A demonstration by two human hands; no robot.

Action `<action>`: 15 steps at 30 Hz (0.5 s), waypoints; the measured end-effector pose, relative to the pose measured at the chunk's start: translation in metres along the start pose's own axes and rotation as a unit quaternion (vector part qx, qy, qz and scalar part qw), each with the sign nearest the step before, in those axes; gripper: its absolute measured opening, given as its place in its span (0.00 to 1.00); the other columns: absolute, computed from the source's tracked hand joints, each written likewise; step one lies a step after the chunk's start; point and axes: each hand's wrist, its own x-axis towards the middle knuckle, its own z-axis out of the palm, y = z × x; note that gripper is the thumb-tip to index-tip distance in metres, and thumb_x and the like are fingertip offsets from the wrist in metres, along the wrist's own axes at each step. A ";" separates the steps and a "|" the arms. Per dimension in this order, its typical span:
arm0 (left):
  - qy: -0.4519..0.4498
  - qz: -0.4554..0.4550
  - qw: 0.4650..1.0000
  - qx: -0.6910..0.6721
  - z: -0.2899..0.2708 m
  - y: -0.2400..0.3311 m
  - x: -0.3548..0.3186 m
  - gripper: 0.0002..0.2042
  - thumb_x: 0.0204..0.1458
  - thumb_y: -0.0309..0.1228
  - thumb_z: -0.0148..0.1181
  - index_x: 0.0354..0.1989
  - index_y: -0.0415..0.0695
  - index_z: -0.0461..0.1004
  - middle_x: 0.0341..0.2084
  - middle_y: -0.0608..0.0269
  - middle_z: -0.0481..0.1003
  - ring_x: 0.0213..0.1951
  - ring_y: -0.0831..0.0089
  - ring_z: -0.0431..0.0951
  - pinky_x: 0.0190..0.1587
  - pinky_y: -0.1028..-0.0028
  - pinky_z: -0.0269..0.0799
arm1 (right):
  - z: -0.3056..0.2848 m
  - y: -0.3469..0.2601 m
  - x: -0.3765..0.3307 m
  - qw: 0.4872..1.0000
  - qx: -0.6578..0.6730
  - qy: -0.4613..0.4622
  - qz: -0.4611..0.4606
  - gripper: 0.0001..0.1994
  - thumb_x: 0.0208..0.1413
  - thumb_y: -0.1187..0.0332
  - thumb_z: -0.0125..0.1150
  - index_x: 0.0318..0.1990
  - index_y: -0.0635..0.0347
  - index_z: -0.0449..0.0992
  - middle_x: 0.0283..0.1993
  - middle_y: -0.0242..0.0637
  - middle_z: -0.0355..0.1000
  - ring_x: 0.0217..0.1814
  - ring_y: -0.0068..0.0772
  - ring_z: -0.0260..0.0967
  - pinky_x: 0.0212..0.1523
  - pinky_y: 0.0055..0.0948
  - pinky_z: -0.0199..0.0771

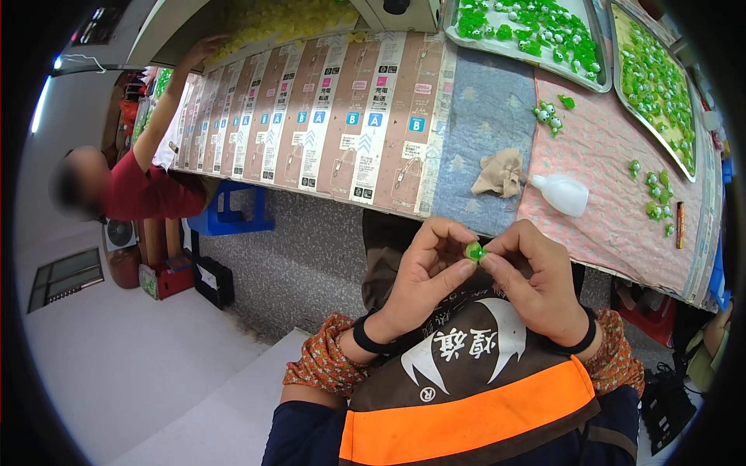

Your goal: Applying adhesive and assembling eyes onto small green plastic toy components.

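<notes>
A small, shiny green piece (475, 251) is pinched between my two hands, just past the table's near edge and above my apron. My left hand (423, 272) grips its left side with thumb and forefinger. From the right, the thumb and forefinger of my right hand (540, 276) close on it too. Fingertips cover part of the piece, so its full shape is hidden. Beyond my hands lie a white plastic squeeze bottle (563, 194) and a crumpled beige cloth (500, 172). Loose green figures with white eye-like balls (550, 118) rest on the pink cloth.
Two trays, one white-lined (536, 65) and one yellowish (651, 133), hold many green figures at the far right. An orange-brown tube (680, 225) lies near the right edge. At left, a person in red (155, 186) reaches toward yellow pieces (287, 22). A blue stool (231, 211) stands below.
</notes>
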 end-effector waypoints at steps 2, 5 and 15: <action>0.006 -0.001 1.000 -0.012 0.001 0.003 0.000 0.13 0.63 0.22 0.56 0.54 0.42 0.65 0.46 0.66 0.71 0.48 0.83 0.72 0.50 0.80 0.70 | 0.000 -0.002 0.000 0.999 -0.030 0.009 -0.020 0.04 0.59 0.76 0.63 0.36 0.66 0.74 0.28 0.37 0.73 0.27 0.24 0.72 0.29 0.24 0.70; 0.007 0.000 1.000 -0.010 -0.002 -0.001 0.000 0.11 0.65 0.24 0.55 0.54 0.42 0.66 0.46 0.67 0.72 0.47 0.82 0.72 0.50 0.79 0.71 | -0.002 -0.002 0.000 0.998 -0.050 0.006 -0.035 0.03 0.59 0.76 0.63 0.36 0.66 0.74 0.29 0.38 0.73 0.27 0.26 0.73 0.28 0.25 0.70; 0.051 0.004 0.999 0.011 0.010 0.000 -0.002 0.10 0.63 0.24 0.57 0.50 0.40 0.66 0.44 0.60 0.73 0.45 0.77 0.75 0.48 0.76 0.73 | -0.004 0.002 -0.004 0.991 -0.077 0.011 -0.107 0.07 0.56 0.73 0.65 0.33 0.61 0.71 0.28 0.42 0.69 0.30 0.48 0.71 0.30 0.39 0.69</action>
